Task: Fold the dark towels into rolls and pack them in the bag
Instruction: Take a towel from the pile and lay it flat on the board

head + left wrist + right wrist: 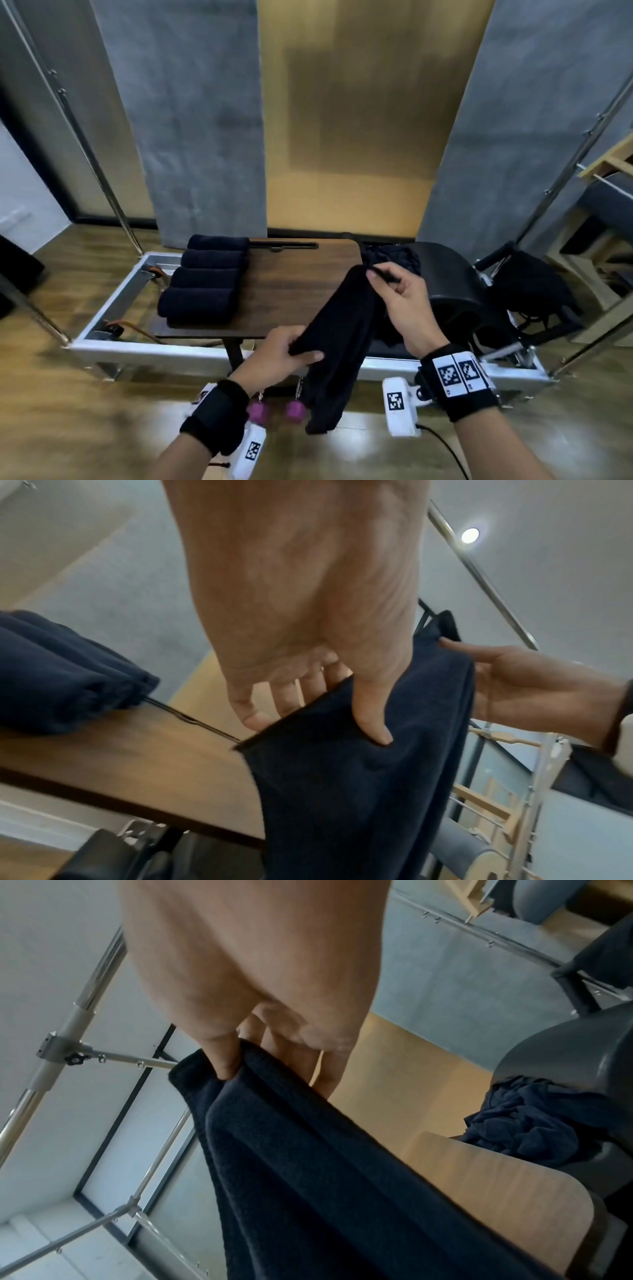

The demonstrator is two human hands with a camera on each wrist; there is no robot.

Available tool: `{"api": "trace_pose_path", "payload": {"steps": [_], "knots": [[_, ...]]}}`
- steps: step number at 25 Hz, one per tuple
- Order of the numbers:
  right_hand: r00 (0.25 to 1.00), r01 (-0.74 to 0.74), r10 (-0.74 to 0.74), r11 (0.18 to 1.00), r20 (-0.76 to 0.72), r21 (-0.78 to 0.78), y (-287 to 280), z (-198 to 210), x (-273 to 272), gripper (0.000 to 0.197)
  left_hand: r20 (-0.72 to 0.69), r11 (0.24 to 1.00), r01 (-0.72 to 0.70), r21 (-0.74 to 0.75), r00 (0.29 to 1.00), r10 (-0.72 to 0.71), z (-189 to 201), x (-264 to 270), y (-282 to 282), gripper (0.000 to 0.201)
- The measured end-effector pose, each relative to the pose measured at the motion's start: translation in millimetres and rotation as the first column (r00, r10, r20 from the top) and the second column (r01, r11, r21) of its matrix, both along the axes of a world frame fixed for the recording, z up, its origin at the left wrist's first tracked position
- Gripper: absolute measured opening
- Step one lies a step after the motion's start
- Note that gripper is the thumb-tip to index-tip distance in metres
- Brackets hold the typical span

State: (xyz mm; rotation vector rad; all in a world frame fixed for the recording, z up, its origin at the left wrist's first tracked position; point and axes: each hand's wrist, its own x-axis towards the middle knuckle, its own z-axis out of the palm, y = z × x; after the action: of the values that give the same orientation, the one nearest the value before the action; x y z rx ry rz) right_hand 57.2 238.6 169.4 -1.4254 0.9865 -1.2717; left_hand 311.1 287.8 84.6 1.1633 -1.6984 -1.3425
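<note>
A dark navy towel [342, 329] hangs unrolled in the air over the near right corner of the small wooden table [291, 284]. My left hand [291, 353] pinches its lower edge between thumb and fingers; the same left hand [322, 715] and towel [359, 791] show in the left wrist view. My right hand [400, 298] pinches the upper corner, and the right wrist view shows that right hand [240, 1058] on the towel [308, 1150]. Several rolled dark towels [205, 281] lie in a row on the table's left side. A black bag [534, 291] sits at the far right.
A heap of loose dark towels [394, 257] lies past the table's far right corner, beside a dark curved barrel [455, 274]. The table stands on a metal-framed exercise bed [171, 353]. Two purple dumbbell ends [274, 411] sit below. Steel poles [85, 137] slant on both sides.
</note>
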Motion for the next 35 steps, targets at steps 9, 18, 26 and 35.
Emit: {"api": "trace_pose_path", "payload": {"steps": [9,18,26,35], "knots": [[0.966,0.241,-0.246,0.968,0.083,0.066,15.7,12.2,21.1,0.011,0.108,0.851,-0.476,-0.222,0.856,0.506,32.1,145.5,6.7,0.018],[0.879,0.475,-0.478,0.874,0.000,0.100,14.0,-3.5,33.7,0.009,0.066,0.701,-0.571,-0.428,0.754,0.654,63.7,183.0,-15.6,0.025],[0.779,0.626,-0.625,0.777,-0.042,0.065,-30.4,-12.3,18.8,0.008,-0.036,0.657,-0.601,-0.455,0.750,0.661,75.1,174.2,-60.8,0.026],[0.875,0.387,-0.466,0.837,0.134,0.388,-171.7,-59.4,29.3,0.016,-0.112,0.649,-0.758,-0.062,0.651,0.751,20.7,139.4,-209.7,0.010]]}}
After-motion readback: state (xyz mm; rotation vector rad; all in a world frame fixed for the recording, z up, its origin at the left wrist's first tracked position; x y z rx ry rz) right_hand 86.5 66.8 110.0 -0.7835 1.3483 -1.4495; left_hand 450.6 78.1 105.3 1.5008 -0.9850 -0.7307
